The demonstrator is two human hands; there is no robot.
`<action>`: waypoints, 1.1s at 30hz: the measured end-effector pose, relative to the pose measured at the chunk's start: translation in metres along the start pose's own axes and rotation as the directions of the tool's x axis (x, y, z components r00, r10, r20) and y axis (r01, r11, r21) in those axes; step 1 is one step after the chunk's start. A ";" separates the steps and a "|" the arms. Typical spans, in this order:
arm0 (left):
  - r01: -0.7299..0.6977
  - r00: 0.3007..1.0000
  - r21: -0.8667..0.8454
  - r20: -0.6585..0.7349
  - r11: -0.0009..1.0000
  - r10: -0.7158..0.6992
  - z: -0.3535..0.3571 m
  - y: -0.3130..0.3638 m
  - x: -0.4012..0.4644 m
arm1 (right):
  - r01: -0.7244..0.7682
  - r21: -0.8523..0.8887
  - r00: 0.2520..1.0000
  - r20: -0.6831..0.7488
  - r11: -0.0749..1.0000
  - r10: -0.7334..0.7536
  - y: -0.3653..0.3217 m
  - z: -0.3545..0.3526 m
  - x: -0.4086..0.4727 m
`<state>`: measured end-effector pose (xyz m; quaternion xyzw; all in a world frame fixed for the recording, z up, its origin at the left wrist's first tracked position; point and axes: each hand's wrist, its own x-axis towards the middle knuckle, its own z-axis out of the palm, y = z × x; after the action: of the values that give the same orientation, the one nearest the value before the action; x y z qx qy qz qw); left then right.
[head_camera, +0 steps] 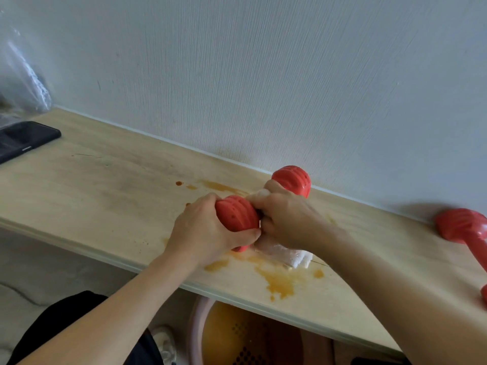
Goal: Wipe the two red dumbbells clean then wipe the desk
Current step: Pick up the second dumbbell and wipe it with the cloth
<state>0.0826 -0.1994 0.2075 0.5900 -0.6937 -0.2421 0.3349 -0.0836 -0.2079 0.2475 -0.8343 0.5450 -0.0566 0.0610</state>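
Observation:
A red dumbbell [237, 216] is in the middle of the pale wooden desk [105, 185], its far head near the wall. My left hand [200, 233] grips its near head. My right hand [284, 219] is wrapped round the handle with a white cloth [284, 255], whose loose end hangs down onto the desk. The handle itself is hidden under that hand. A second red dumbbell [463, 227] lies at the right edge of the view, by the wall. Orange stains [282, 281] spread over the desk in front of and behind the held dumbbell.
A black phone [23, 139] lies at the desk's far left, with clear plastic wrap [23, 83] behind it against the wall. Under the desk stands a pink basin with a yellow strainer [245, 335]. The white wall runs along the desk's back edge.

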 end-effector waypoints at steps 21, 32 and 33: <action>0.067 0.984 -0.083 0.169 0.994 -0.052 -0.007 -0.002 0.002 | -0.213 -0.014 0.971 -0.115 0.977 0.210 0.024 0.003 0.000; 0.105 0.979 -0.170 0.188 0.980 -0.072 -0.007 -0.002 0.004 | -0.256 -0.009 0.951 -0.183 0.967 0.250 0.030 0.003 0.001; 0.113 0.980 -0.180 0.184 0.977 -0.080 -0.007 -0.003 0.004 | -0.208 0.042 0.961 -0.175 0.977 0.213 0.024 0.005 -0.003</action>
<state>0.0891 -0.2032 0.2109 0.5648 -0.6646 -0.3742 0.3150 -0.1051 -0.2147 0.2387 -0.7624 0.6332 -0.1309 0.0272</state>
